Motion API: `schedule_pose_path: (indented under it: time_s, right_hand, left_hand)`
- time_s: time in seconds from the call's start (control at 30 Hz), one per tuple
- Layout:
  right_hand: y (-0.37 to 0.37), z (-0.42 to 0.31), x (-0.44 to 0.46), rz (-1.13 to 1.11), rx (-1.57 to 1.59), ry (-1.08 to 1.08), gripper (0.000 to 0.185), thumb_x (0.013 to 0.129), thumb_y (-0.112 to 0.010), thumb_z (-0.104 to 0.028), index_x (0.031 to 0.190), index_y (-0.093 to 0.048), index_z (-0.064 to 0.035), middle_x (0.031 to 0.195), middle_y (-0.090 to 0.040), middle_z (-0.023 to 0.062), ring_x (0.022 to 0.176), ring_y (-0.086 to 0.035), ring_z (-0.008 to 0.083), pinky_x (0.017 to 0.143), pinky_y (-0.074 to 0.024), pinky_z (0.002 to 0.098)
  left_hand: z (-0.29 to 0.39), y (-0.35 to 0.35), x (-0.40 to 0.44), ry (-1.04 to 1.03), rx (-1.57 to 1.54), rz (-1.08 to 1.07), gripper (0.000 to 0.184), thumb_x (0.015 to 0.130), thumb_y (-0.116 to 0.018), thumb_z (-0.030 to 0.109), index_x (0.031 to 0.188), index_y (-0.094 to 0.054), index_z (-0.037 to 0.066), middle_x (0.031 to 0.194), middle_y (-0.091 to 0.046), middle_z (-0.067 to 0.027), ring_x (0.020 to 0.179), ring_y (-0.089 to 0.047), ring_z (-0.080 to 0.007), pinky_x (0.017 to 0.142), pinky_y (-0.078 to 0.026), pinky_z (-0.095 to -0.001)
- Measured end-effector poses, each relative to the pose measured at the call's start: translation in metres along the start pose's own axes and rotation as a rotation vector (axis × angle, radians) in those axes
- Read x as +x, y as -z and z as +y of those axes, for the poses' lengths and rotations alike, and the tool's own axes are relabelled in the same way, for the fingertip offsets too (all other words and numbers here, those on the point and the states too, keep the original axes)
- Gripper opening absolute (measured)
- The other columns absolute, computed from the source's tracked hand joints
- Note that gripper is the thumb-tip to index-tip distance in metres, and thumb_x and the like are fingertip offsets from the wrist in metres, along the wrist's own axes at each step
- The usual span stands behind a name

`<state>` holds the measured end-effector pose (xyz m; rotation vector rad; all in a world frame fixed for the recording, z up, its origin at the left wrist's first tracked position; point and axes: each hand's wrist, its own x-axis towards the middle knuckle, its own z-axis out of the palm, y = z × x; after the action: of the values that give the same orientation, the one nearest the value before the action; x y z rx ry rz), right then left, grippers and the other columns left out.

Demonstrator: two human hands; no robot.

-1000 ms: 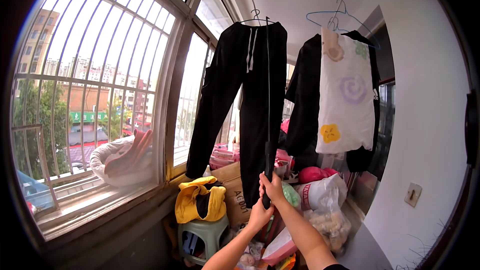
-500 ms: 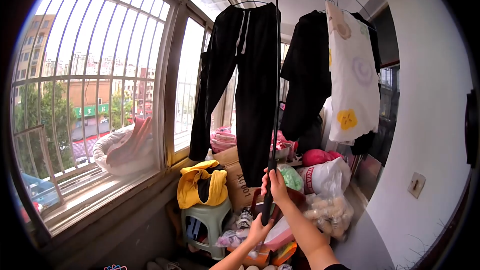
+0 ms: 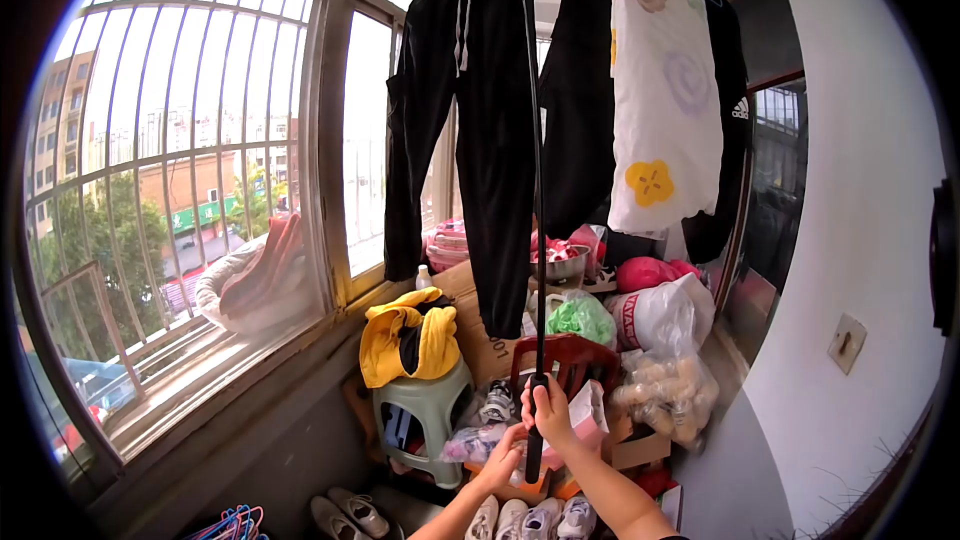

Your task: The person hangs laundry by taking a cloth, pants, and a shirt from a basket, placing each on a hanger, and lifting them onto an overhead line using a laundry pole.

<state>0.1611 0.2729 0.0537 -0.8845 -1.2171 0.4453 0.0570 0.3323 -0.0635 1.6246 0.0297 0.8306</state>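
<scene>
A long black pole [image 3: 540, 240] stands nearly upright in front of me. My right hand [image 3: 550, 412] is wrapped round its thick dark handle. Just below and to the left, my left hand [image 3: 505, 455] has its fingers curled against the lower handle. Black trousers [image 3: 470, 120] with white drawstrings hang on a hanger behind and left of the pole. Right of the pole hang a white patterned cloth [image 3: 665, 110] and black clothes [image 3: 580, 100]. The pole's upper end reaches the top edge of the view, near the trousers' waistband.
A barred window [image 3: 190, 140] fills the left side. A yellow garment [image 3: 410, 338] lies on a green stool [image 3: 425, 420]. Plastic bags [image 3: 670, 390], a red chair [image 3: 568, 365] and a cardboard box [image 3: 475, 310] crowd the floor. Shoes [image 3: 510, 518] and hangers [image 3: 235, 523] are low down.
The view has tilted down, so the hanging clothes sit higher and more shoes and hangers show. The pole's tip has risen above the trousers' waistband. My hands have moved lower in the view.
</scene>
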Motion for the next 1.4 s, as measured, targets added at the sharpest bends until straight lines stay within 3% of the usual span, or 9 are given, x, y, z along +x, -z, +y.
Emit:
schedule_pose_path:
  time_s: [0.1, 0.3, 0.7, 0.83, 0.97, 1.0, 1.17, 1.23, 1.4]
  right_hand:
    - [-0.004, 0.003, -0.030, -0.015, -0.020, -0.008, 0.032, 0.098, -0.048, -0.035, 0.091, -0.045, -0.0046, 0.065, -0.049, 0.0013, 0.044, -0.046, 0.0071, 0.042, -0.0370, 0.0211]
    - [-0.019, 0.010, -0.094, -0.078, -0.008, -0.131, 0.012, 0.094, -0.040, -0.013, 0.091, -0.045, -0.0017, 0.066, -0.051, 0.0034, 0.046, -0.048, 0.0089, 0.044, -0.0404, 0.0226]
    - [-0.003, -0.001, -0.125, 0.032, -0.227, 0.108, 0.037, 0.098, -0.041, -0.034, 0.101, -0.055, -0.0006, 0.083, -0.059, 0.0073, 0.075, -0.059, 0.0126, 0.066, -0.0470, 0.0257]
    - [-0.002, -0.045, -0.125, -0.053, -0.127, 0.066, 0.045, 0.100, -0.040, -0.040, 0.113, -0.052, 0.0013, 0.100, -0.061, 0.0077, 0.088, -0.058, 0.0116, 0.079, -0.0473, 0.0257]
    - [-0.001, -0.052, -0.135, -0.149, -0.213, 0.129, 0.030, 0.098, -0.047, -0.021, 0.117, -0.052, 0.0022, 0.104, -0.062, 0.0078, 0.090, -0.059, 0.0125, 0.081, -0.0474, 0.0261]
    - [-0.006, -0.064, -0.141, -0.133, -0.152, 0.076, 0.027, 0.097, -0.047, -0.015, 0.117, -0.053, 0.0029, 0.101, -0.063, 0.0088, 0.088, -0.059, 0.0117, 0.080, -0.0479, 0.0252]
    - [0.003, -0.075, -0.176, -0.156, -0.053, -0.046, 0.022, 0.095, -0.048, -0.008, 0.112, -0.055, 0.0039, 0.092, -0.066, 0.0088, 0.085, -0.062, 0.0125, 0.077, -0.0490, 0.0249]
    - [0.009, -0.084, -0.191, -0.168, -0.056, -0.082, 0.022, 0.095, -0.048, -0.008, 0.112, -0.055, 0.0041, 0.092, -0.066, 0.0087, 0.084, -0.062, 0.0128, 0.076, -0.0495, 0.0249]
    - [0.024, -0.100, -0.234, -0.182, -0.067, -0.124, 0.018, 0.094, -0.050, -0.007, 0.105, -0.059, 0.0038, 0.090, -0.066, 0.0077, 0.083, -0.063, 0.0125, 0.075, -0.0494, 0.0252]
  left_hand:
    - [0.064, -0.005, 0.019, -0.118, 0.009, 0.292, 0.037, 0.099, -0.034, 0.019, 0.127, -0.046, -0.002, 0.120, -0.054, -0.0143, 0.114, -0.051, -0.0231, 0.098, -0.037, -0.0326]
    - [0.148, -0.027, 0.019, -0.268, 0.142, 0.300, 0.034, 0.100, -0.037, 0.014, 0.129, -0.044, -0.001, 0.110, -0.060, -0.0116, 0.101, -0.057, -0.0189, 0.089, -0.044, -0.0289]
    - [0.149, -0.073, -0.039, -0.076, 0.145, 0.389, 0.018, 0.098, -0.040, 0.006, 0.113, -0.047, 0.000, 0.087, -0.059, -0.0059, 0.072, -0.058, -0.0105, 0.063, -0.049, -0.0230]
    - [0.116, -0.085, -0.068, -0.060, 0.220, 0.434, 0.020, 0.096, -0.042, 0.003, 0.114, -0.050, -0.001, 0.085, -0.060, -0.0050, 0.073, -0.058, -0.0097, 0.066, -0.047, -0.0222]
    - [0.082, -0.104, -0.100, -0.045, 0.319, 0.455, 0.028, 0.095, -0.045, 0.003, 0.123, -0.048, -0.001, 0.094, -0.060, -0.0071, 0.082, -0.057, -0.0122, 0.073, -0.047, -0.0252]
    - [0.101, -0.115, -0.108, 0.040, 0.316, 0.468, 0.027, 0.093, -0.047, 0.006, 0.119, -0.050, -0.003, 0.100, -0.063, -0.0174, 0.090, -0.062, -0.0247, 0.077, -0.048, -0.0316]
    - [0.098, -0.147, -0.141, 0.043, 0.430, 0.488, 0.030, 0.091, -0.049, 0.005, 0.120, -0.050, -0.005, 0.104, -0.060, -0.0200, 0.094, -0.061, -0.0308, 0.081, -0.047, -0.0353]
    - [0.095, -0.155, -0.150, -0.099, 0.567, 0.488, 0.028, 0.093, -0.046, 0.005, 0.121, -0.048, -0.003, 0.091, -0.061, -0.0135, 0.079, -0.059, -0.0189, 0.070, -0.046, -0.0306]
    - [0.136, -0.182, -0.167, -0.080, 0.612, 0.606, 0.026, 0.098, -0.041, 0.011, 0.112, -0.057, -0.004, 0.096, -0.061, -0.0109, 0.088, -0.061, -0.0182, 0.077, -0.048, -0.0274]
